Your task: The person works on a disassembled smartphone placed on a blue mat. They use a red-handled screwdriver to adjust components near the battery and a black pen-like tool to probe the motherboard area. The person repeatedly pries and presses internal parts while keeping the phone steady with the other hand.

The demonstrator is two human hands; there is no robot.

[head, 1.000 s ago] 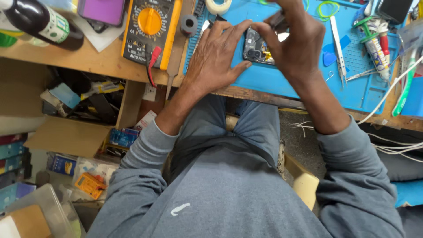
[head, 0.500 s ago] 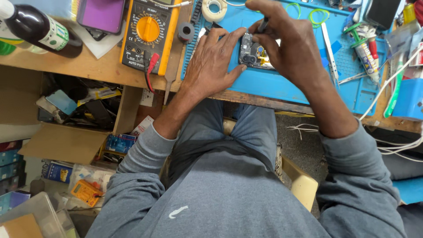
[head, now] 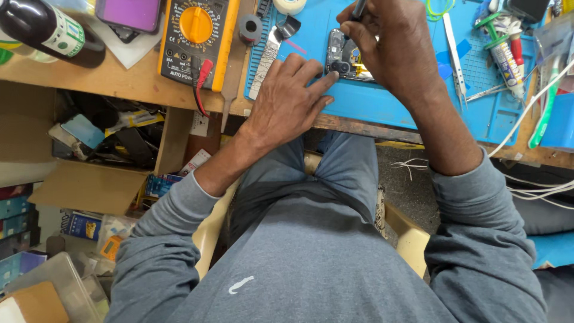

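Blue silicone mat [head: 382, 104] carries the opened phone [head: 350, 57], back cover off, lying flat near the mat's far half so small parts stay put. My left hand [head: 287, 101] lies flat, fingers released, one fingertip pressed against the camera end to stop the phone sliding. My right hand [head: 394, 45] is clenched around a dark tool handle [head: 359, 8], its tip hidden over the board. Tweezers [head: 453, 51] lie just right, the yellow multimeter [head: 194, 36] left on the wooden tabletop [head: 101, 84].
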